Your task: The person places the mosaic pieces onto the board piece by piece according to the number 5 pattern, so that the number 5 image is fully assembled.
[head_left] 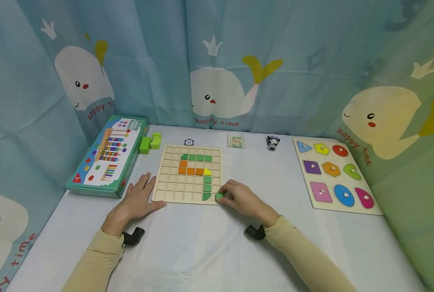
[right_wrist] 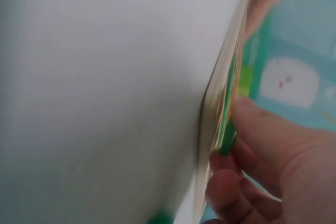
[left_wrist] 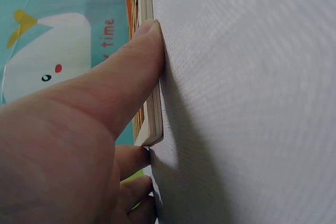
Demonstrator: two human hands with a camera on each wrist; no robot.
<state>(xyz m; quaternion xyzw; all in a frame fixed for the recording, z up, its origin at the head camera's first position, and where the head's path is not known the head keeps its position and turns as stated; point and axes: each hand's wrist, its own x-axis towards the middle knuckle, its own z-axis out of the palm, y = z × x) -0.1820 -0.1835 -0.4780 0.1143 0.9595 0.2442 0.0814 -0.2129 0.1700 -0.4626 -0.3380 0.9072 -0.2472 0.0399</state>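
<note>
A wooden grid board [head_left: 165,184] lies on the table with a bent row of green, orange and yellow tiles in its squares. My left hand [head_left: 138,200] rests at the board's near left corner, fingers spread. In the left wrist view its thumb [left_wrist: 136,51] lies along the board's front edge [left_wrist: 154,114]. Over the near right corner, my right hand [head_left: 244,198] pinches a small green tile [head_left: 219,196] between thumb and fingers. The right wrist view shows this green tile [right_wrist: 227,137] tilted, close over the board.
Left of the board lie a game box [head_left: 111,158] and green blocks [head_left: 145,145]. Behind it are a round token [head_left: 189,142], a small pattern card [head_left: 236,141] and a figurine [head_left: 273,142]. A shape puzzle board [head_left: 333,194] sits at the right, and a curtain [head_left: 158,61] hangs behind.
</note>
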